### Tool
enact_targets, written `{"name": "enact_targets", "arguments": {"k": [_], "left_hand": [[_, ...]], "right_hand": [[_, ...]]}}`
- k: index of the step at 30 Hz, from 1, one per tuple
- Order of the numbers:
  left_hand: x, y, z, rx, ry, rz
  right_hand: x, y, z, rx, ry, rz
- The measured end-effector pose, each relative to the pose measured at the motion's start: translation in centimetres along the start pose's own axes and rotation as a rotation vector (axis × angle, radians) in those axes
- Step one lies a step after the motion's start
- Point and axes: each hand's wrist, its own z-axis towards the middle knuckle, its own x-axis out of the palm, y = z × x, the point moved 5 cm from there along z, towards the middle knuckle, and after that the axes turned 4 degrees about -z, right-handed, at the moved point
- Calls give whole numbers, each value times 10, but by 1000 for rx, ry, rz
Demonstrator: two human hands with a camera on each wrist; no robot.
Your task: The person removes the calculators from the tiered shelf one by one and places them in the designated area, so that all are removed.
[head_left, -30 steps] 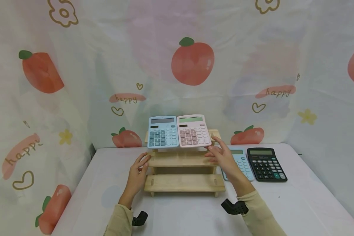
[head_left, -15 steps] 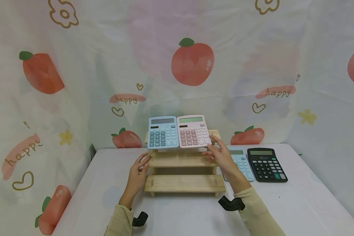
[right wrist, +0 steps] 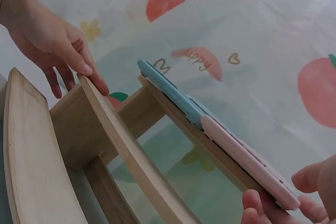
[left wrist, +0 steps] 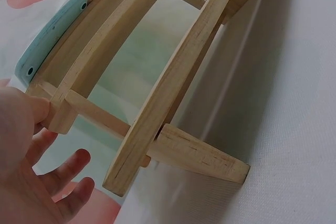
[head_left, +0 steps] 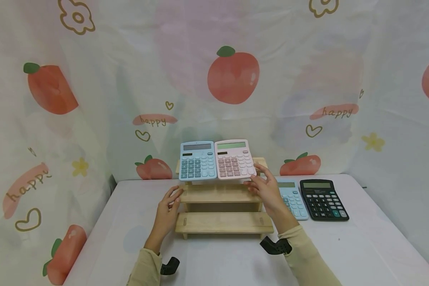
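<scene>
A three-tier wooden rack (head_left: 223, 222) stands mid-table. On its top tier, a blue calculator (head_left: 197, 161) and a pink calculator (head_left: 234, 159) lean back side by side, edges touching. My left hand (head_left: 167, 210) holds the left end of the middle tier between thumb and index finger; its other fingers are spread apart in the left wrist view. My right hand (head_left: 269, 194) has thumb and index finger about the pink calculator's lower right corner, the other fingers loosely bent below. In the right wrist view the calculators appear edge-on, with that corner between my fingertips.
Right of the rack, a second blue calculator (head_left: 294, 202), partly hidden by my right hand and arm, lies beside a black calculator (head_left: 323, 198) on the white table (head_left: 103, 246). A fruit-patterned cloth (head_left: 186, 71) hangs behind and at the sides.
My right wrist and forearm have swung slightly left, while the fingertips stay at the pink calculator's corner. My left hand, the rack and the calculators look unmoved.
</scene>
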Motion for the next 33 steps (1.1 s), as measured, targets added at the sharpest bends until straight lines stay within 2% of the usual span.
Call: {"name": "enact_targets", "arguments": {"k": [7,14,23,33], "left_hand": [[0,4,1,43,-3,-4],[0,5,2,-6,4,2],[-2,4,2,13,-3,-23],[-1,-17,-3,-29,-23,0]], "right_hand": [[2,1,2,15,-31,19],[2,2,3,19,-36,27],[3,1,3,33,-54,47],[4,1,3,58,-83,128]]}}
